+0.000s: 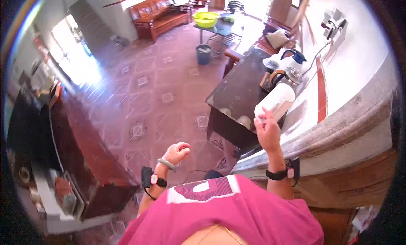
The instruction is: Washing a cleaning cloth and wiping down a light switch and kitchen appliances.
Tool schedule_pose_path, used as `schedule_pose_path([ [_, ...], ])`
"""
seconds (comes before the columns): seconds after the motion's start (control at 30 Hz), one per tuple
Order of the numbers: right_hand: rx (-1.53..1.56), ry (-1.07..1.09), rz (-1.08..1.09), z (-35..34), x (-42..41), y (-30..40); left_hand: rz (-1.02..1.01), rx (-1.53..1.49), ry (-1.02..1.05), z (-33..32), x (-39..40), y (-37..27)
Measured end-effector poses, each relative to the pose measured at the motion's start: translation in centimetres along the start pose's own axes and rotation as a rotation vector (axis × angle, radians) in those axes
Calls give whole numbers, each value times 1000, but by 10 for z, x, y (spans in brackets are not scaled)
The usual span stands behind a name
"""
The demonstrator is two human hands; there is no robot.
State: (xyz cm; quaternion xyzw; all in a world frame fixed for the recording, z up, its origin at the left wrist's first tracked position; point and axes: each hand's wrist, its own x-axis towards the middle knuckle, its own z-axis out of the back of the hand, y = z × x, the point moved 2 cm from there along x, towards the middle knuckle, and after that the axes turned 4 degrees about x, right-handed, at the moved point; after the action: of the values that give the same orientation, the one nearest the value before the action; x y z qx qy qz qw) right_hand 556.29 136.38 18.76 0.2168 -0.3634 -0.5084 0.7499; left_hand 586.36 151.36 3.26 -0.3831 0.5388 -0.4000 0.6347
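Note:
My right hand (268,132) is raised at the near end of a dark table (236,86). Its index finger stands up apart from the curled others, in front of a white cylindrical container (276,100); whether they touch I cannot tell. Beside the container, two pale rounded items (244,121) sit near the table's edge, partly hidden. Over the tiled floor hangs my left hand (177,152), with loosely bent fingers and nothing visible in it. A pale bangle (166,163) circles that wrist, and both wrists carry strapped black devices.
Farther along the table stand a glass pot (293,74) and a white jug with a dark blue top (293,58). A dark bin (203,54) is on the floor by a low table bearing a yellow-green basin (206,19). Dark red furniture (95,156) lines the left.

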Motion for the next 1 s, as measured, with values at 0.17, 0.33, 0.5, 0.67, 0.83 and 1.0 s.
schedule_pose_path([
  [0.17,-148,-214,-55,37,47,36,-10,54,242,26,89,-39],
  [0.33,-500,-503,17,70,93,28,-99,315,292,75,176,-56],
  [0.5,-769,-597,-40,78,147,27,-31,146,284,132,228,-81],
  [0.67,-987,-659,-116,99,192,26,208,-105,281,177,293,-65],
  [0.83,-1189,-725,-191,111,231,50,285,-23,387,203,368,-81],
  [1.0,-1390,-702,-317,111,302,60,252,-2,480,235,464,-113],
])
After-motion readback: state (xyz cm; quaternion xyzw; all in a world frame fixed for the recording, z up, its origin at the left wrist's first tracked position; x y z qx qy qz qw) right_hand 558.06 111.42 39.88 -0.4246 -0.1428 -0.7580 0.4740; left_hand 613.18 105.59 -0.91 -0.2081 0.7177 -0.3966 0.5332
